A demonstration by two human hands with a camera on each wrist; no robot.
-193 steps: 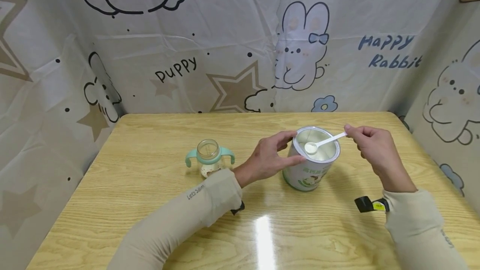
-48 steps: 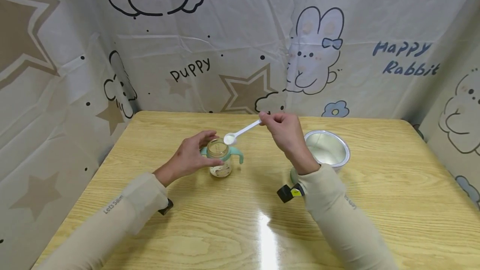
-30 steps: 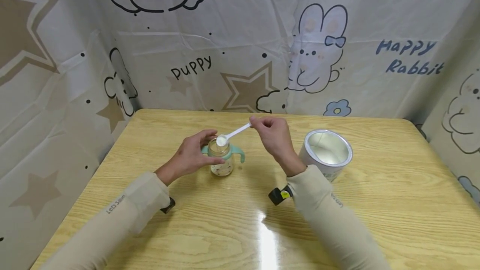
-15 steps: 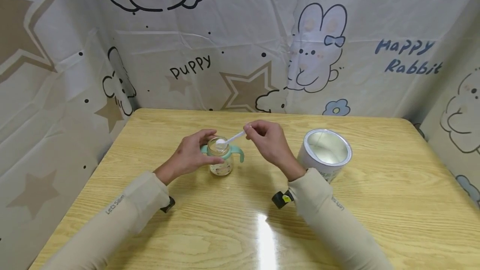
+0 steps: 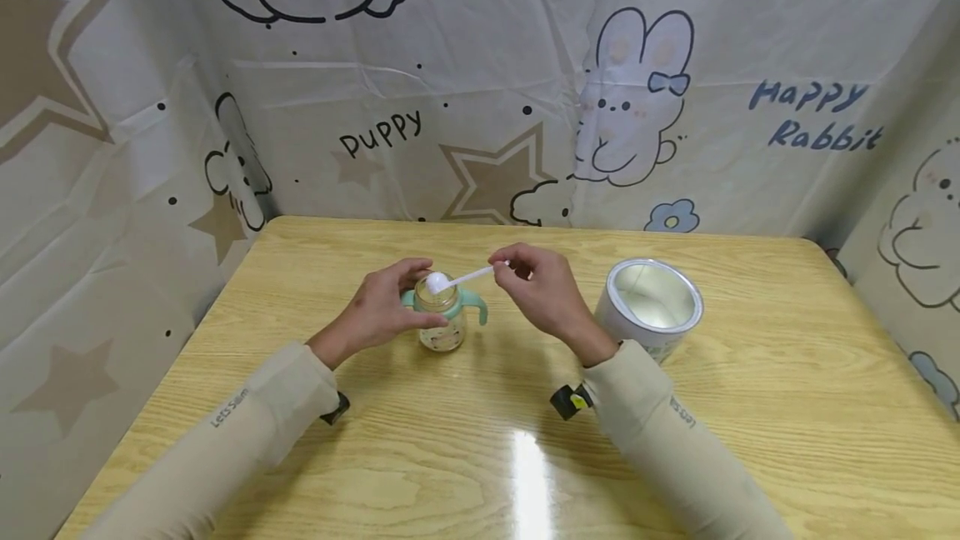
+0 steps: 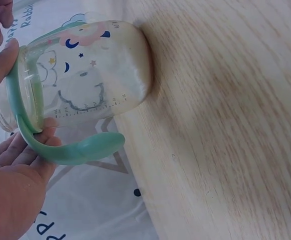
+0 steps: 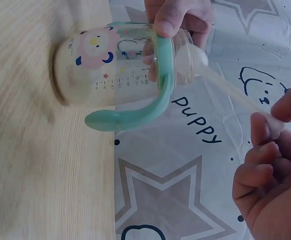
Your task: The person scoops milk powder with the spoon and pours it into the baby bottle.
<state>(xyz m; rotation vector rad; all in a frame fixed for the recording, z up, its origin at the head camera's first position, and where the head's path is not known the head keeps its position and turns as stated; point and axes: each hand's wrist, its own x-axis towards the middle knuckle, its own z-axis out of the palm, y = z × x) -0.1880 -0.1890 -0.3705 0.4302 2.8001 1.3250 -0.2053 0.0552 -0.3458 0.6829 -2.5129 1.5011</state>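
Note:
In the head view a clear baby bottle (image 5: 442, 338) with mint-green handles stands uncapped on the table. My left hand (image 5: 378, 307) grips it round the neck, thumb on the near side and fingers on the far side. White powder (image 6: 130, 75) lies at its bottom in the left wrist view. My right hand (image 5: 547, 298) pinches the handle end of a white measuring scoop (image 5: 472, 276). The scoop's bowl (image 7: 198, 59) is turned over at the bottle's mouth, its rounded back upward in the head view. Whether powder is still in the bowl is hidden.
An open milk powder can (image 5: 641, 338) with a silver rim stands right of the bottle, partly behind my right forearm, with pale powder inside. The wooden table (image 5: 420, 457) ends at a printed cloth backdrop (image 5: 300, 107).
My left hand has gone from the can to the bottle. My right hand has carried the filled scoop leftward from the can to the bottle's mouth and turned its bowl over.

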